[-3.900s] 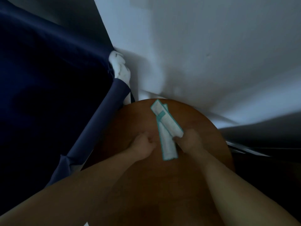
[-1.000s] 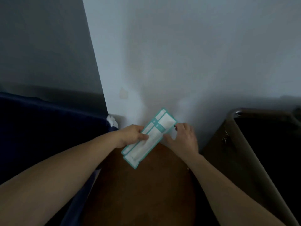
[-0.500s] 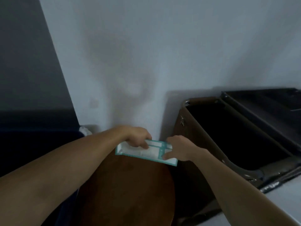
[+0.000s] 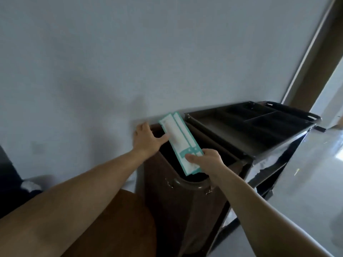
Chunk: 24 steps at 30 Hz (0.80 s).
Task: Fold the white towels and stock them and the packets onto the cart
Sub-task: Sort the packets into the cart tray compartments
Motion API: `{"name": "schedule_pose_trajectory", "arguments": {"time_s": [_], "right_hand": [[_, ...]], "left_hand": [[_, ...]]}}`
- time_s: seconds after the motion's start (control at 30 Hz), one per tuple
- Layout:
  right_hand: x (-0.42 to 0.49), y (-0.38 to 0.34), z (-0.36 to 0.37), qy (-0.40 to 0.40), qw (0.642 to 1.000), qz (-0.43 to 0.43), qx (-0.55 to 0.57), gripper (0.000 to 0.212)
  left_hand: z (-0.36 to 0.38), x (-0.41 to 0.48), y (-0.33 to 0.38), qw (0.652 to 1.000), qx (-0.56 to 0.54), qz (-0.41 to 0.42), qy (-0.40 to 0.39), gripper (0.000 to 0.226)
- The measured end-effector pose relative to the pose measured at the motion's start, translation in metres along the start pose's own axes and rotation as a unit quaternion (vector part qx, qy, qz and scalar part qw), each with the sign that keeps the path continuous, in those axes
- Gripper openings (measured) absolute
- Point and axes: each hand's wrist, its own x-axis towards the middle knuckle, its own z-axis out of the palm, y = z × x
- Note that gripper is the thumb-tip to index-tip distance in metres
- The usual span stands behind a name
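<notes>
Teal-edged packets (image 4: 177,134) held above the cart's brown bag (image 4: 185,204).
The right hand (image 4: 206,161) pinches their near end. The left hand (image 4: 146,140), fingers spread straight, touches their edge with its thumb at 9 o'clock. The divided top tray (image 4: 250,130) lies at 2 o'clock.

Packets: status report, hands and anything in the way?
Right grip pinches packets at the lower end, over the cart's brown bin. Left grip open, thumb at their edge. Nothing seen blocking the tray.
</notes>
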Motion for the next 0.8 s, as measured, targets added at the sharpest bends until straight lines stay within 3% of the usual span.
{"name": "schedule_pose_trajectory", "arguments": {"time_s": [0.03,0.1,0.17,0.23,0.43,0.67,0.8], "right_hand": [[0.000,0.006,-0.018,0.014,0.999,0.001,0.039,0.032],[-0.001,0.019,-0.055,0.032,0.995,-0.008,0.091,0.031],[-0.004,0.031,-0.089,0.029,0.993,-0.022,0.117,0.027],[-0.005,0.044,-0.123,0.029,0.992,-0.034,0.121,0.022],[0.001,0.084,-0.212,0.037,0.996,-0.028,0.079,0.031],[0.034,0.110,-0.264,0.118,0.990,-0.039,0.066,0.005],[0.064,0.120,-0.291,0.154,0.983,-0.014,0.097,0.004]], "left_hand": [[0.016,-0.002,0.018,0.994,-0.101,-0.027,-0.031,0.105],[0.046,-0.022,0.064,0.952,-0.259,-0.078,-0.140,0.075],[0.080,-0.040,0.105,0.909,-0.344,-0.078,-0.223,0.038],[0.111,-0.054,0.142,0.884,-0.392,-0.070,-0.246,0.026],[0.185,-0.068,0.198,0.874,-0.366,-0.046,-0.315,0.019],[0.255,-0.051,0.218,0.868,-0.301,-0.047,-0.392,0.031],[0.285,-0.022,0.239,0.856,-0.302,-0.022,-0.419,0.030]]}}
